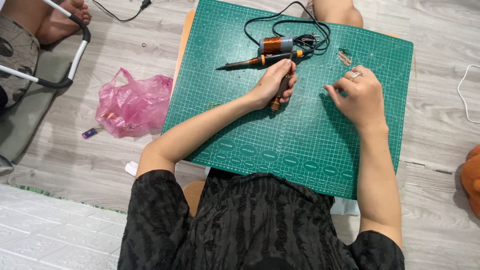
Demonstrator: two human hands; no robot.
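A dark, orange-tipped hand tool sits upright in the fisted left hand, while the right hand, at 3 o'clock, pinches fine wire taut.

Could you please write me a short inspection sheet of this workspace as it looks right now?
Surface: green cutting mat with a printed grid, lying over a wooden board on a grey plank floor.
Job's things: left hand grips a dark tool with an orange end; a soldering iron and a copper wire spool lie at the far edge.
Clutter: small copper bits on the mat; pink plastic bag on the floor.
Grippers: right hand, a ring on one finger, rests on the mat with fingers pinched; what they pinch is too small to tell.
Cables: black cord coiled by the spool; white cable at right.
Surroundings: another person's foot top left.
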